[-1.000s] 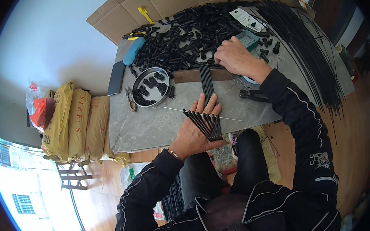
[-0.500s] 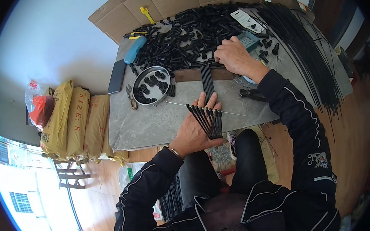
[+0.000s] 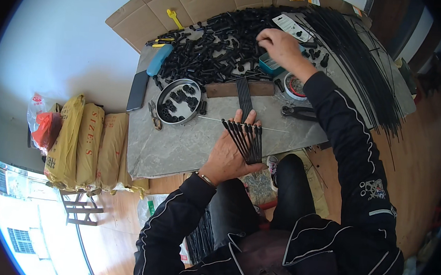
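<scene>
My left hand lies back up near the table's front, its fingers stretched forward. It holds several slim black rods, which fan across it with round heads along a thin metal wire. More straight black strands run from the fingers over a brown wooden bar, where a second thin wire crosses them. My right hand hovers over the edge of the pile of short black parts, beside a teal box. Its fingers are bent together, and whatever may be in them is hidden.
A round metal tray holds black pieces. Pliers, black pincers and a round dish lie around. Long black rods cover the right side. Cardboard walls the back; a phone lies left.
My right hand has moved away from the strands at the wooden bar, forward to the pile. The teal box and round dish show more. My left hand stays nearly in place.
</scene>
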The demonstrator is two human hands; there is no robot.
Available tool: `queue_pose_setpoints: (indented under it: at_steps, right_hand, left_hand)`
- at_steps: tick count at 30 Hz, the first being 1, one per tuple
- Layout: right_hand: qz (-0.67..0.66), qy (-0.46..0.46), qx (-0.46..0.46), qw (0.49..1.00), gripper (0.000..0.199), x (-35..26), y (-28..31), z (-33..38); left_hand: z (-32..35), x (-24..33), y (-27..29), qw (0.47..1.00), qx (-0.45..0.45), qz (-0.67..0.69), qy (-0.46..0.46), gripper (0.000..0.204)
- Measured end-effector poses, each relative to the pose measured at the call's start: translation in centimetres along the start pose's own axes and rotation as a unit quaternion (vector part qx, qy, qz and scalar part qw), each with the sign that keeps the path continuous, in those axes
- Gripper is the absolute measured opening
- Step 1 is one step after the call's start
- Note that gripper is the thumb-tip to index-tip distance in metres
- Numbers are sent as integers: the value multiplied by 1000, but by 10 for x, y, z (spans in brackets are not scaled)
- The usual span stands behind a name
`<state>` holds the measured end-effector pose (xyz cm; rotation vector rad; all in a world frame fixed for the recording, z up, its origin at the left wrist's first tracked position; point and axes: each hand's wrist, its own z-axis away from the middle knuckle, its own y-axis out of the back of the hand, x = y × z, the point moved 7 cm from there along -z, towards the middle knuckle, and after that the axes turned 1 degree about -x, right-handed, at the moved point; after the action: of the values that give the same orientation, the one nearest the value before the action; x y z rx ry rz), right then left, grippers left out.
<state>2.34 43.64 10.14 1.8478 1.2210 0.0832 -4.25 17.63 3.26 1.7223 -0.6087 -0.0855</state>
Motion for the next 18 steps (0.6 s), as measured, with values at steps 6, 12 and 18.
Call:
queue_pose_setpoints:
  at_steps: [6,12,18]
  right_hand:
    - [166,-90,-271,944,11,61,-19,17]
    - [228,4,-235,945,12,42,-22,13]
    - [219,66,-149,962,9,44,-5,21]
  left_hand:
    - [5,9,-3,999,-30,21,-10,107]
    - [7,11,-5,999,-41,4,-12,108]
    - [8,15,-6,998,-58,-13,-20,105]
